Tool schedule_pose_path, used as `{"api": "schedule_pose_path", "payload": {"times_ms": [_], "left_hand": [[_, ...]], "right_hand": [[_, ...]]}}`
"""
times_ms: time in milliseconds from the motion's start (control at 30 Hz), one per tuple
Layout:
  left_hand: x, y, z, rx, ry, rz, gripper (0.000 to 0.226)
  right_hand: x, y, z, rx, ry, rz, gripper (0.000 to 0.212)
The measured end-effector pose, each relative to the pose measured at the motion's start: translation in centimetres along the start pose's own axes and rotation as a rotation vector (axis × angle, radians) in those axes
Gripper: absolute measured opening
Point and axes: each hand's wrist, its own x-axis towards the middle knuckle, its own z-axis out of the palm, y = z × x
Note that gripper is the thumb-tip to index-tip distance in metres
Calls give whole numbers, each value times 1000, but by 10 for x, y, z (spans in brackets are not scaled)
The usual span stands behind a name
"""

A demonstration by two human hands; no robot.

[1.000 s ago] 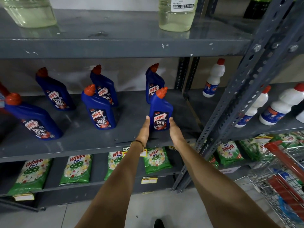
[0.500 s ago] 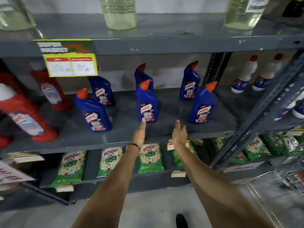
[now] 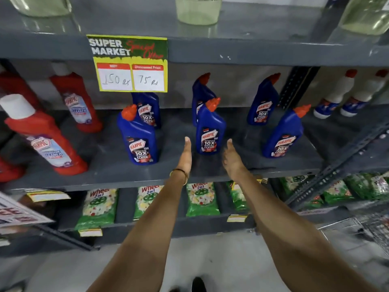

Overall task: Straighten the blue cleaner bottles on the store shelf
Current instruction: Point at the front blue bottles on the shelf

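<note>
Head view: the left hand [image 3: 186, 155] and right hand [image 3: 231, 158] reach out spread and empty, flanking without touching the middle front blue bottle [image 3: 210, 131], which stands upright at 12 o'clock on the grey shelf [image 3: 105, 165]. Risk, as judged: closing unevenly could tip it into the rear bottle [image 3: 200, 91] just behind
</note>
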Motion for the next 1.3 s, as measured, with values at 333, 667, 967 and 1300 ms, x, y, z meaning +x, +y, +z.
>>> {"api": "schedule_pose_path", "payload": {"times_ms": [333, 667, 967, 1300], "left_hand": [[16, -1, 15, 34, -73, 49, 69], [16, -1, 15, 14, -79, 51, 65], [-1, -7, 15, 0, -65, 40, 63], [-15, -14, 15, 6, -62, 73, 60]], "right_hand": [[19, -6, 3, -5, -74, -26, 76], [32, -1, 4, 10, -76, 25, 77], [22, 9, -4, 29, -103, 7, 78], [6, 14, -9, -64, -104, -24, 79]]}}
